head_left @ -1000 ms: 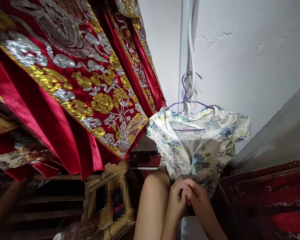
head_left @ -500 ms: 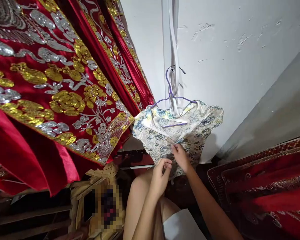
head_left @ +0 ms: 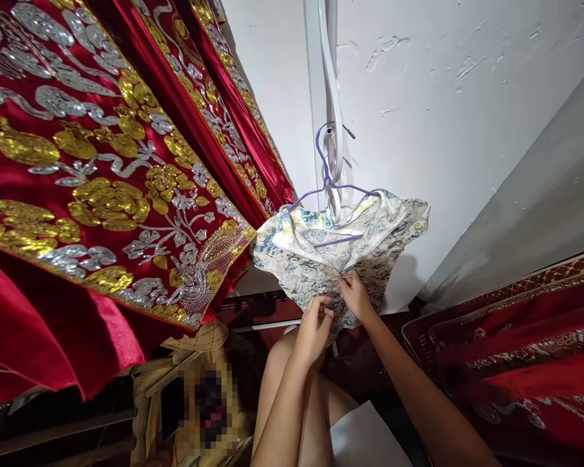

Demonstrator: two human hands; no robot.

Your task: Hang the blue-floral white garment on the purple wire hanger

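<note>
Fingers of the left hand (head_left: 313, 334) are being held loosely curled, a gap showing between thumb and forefinger, just beside the front of the floral garment (head_left: 311, 275); whether the cloth is being touched by them cannot be told. By the fingers of the right hand (head_left: 356, 299), pressed together, the garment's front is being pinched at the low point of the neckline, and small creases are being drawn into the cloth there.

At the far left, a red embroidered cloth (head_left: 111, 204) is hanging, its lower corner reaching close to the garment's shoulder. Beneath it, a bamboo frame (head_left: 146, 395) is being partly lost in shadow.

In the middle, the garment is being held up by a purple hanger (head_left: 326, 178) before the wall (head_left: 418, 143). The hanging is looking complete: both shoulders are being carried and the collar is being spread open. Work at the neckline is seemingly being carried on rather than finished; how much is left cannot be told, since the pinched spot is being covered by the fingers. Below, a white piece (head_left: 367, 438) is lying by the legs (head_left: 279, 370).

At the right, red patterned fabric (head_left: 540, 370) is being shown beside the wall.
</note>
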